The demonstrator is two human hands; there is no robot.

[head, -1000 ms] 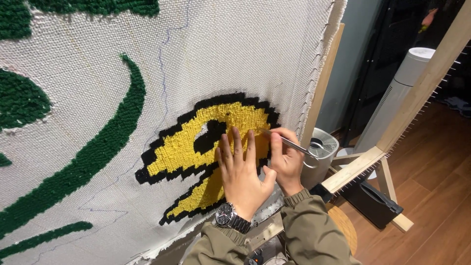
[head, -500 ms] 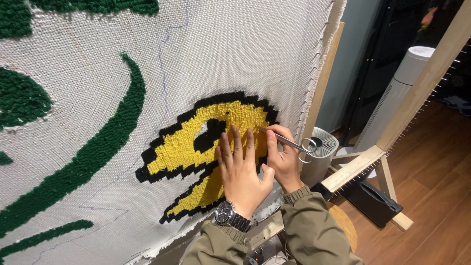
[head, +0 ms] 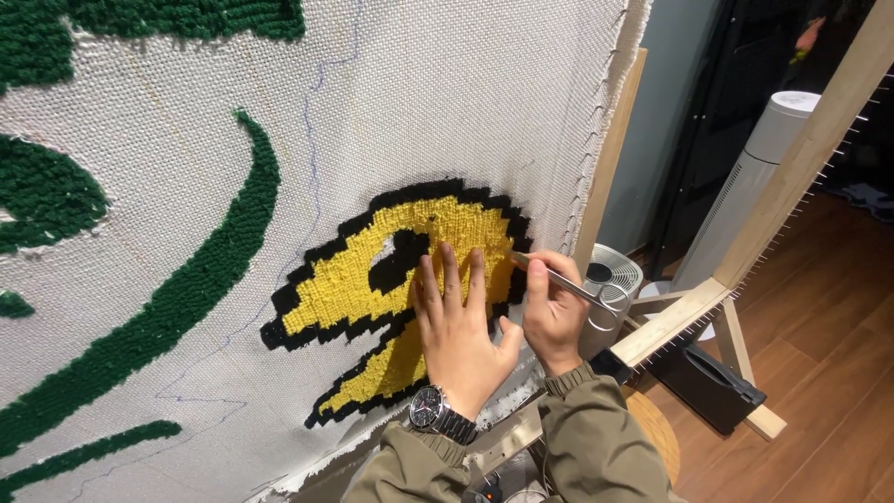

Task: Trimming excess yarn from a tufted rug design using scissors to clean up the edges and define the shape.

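Note:
A white tufting cloth (head: 438, 102) is stretched upright on a wooden frame (head: 610, 158). It bears a yellow tufted shape with a black outline (head: 372, 270) and green tufted bands (head: 186, 279). My left hand (head: 456, 326), with a wristwatch, lies flat on the yellow pile, fingers spread and pointing up. Just right of it, my right hand (head: 551, 312) grips small metal scissors (head: 568, 284), whose tips touch the shape's right edge.
A tall white cylindrical appliance (head: 759, 177) and a low grey round one (head: 610, 289) stand behind the frame on the wooden floor (head: 829, 354). A black box (head: 708, 382) and a round wooden stool (head: 656, 433) sit near the frame's foot.
The scissors' tips have shifted slightly up along the shape's right edge. My left hand has stayed flat on the yellow pile.

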